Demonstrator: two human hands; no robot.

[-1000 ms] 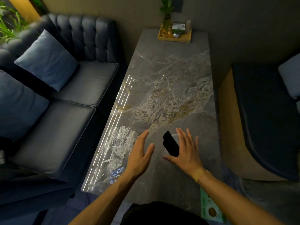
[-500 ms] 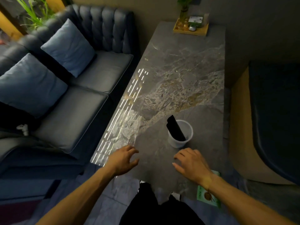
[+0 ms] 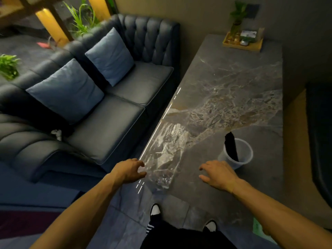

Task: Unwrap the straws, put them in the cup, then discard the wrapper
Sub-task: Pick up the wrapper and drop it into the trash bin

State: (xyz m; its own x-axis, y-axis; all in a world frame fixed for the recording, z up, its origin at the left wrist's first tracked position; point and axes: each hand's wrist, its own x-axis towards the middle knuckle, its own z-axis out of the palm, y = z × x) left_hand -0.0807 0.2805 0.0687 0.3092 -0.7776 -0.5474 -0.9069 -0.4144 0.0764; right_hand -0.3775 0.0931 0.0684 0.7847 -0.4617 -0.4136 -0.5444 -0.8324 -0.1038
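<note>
Two big pieces fill the scene: a dark blue tufted sofa (image 3: pixel 115 112) on the left and a long grey marble-patterned desk (image 3: pixel 242 97) on the right, the two set side by side with a narrow gap between. Two lighter blue cushions (image 3: pixel 109 54) lean against the sofa's backrest. At the far end of the desk sits a shallow wooden tray (image 3: pixel 242 44) holding a small plant in a glass vase (image 3: pixel 236 20) and a few small items too blurred to name.

A clear, crinkled plastic wrapper (image 3: pixel 167 150) lies flat along the near left edge of the desk, catching the light. Near the right side of the desk stands a white translucent cup (image 3: pixel 240 155), upright, with a bundle of black straws (image 3: pixel 231 148) leaning inside it, their tops rising above the rim on the left.

The person's left hand (image 3: pixel 130 170) is at the desk's near left corner, fingers loosely curled and partly open, fingertips at the near end of the wrapper; whether they actually pinch the plastic cannot be told. The right hand (image 3: pixel 218 174) hovers palm down over the desk just in front of the cup, fingers spread and relaxed, holding nothing. Below, a black-and-white shoe (image 3: pixel 155 211) shows on the tiled floor (image 3: pixel 125 212).
</note>
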